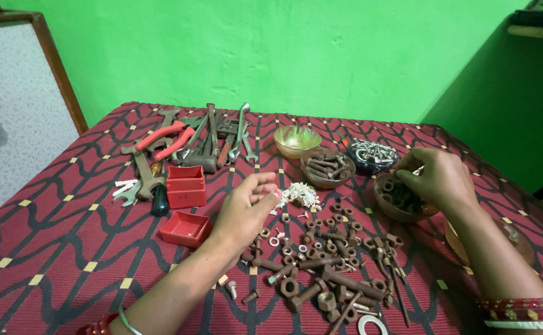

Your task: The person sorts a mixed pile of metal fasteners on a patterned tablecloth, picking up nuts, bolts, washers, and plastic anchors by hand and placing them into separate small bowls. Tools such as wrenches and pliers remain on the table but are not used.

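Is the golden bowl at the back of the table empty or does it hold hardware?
Empty, as far as shows: the golden bowl has a bare shiny inside, while the brown bowl beside it holds rusty bolts.

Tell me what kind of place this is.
Probably a room at home, used as a makeshift sorting bench: a patterned red cloth covers the surface, a green wall stands behind, and hand tools, bowls and rusty nuts and bolts lie spread out.
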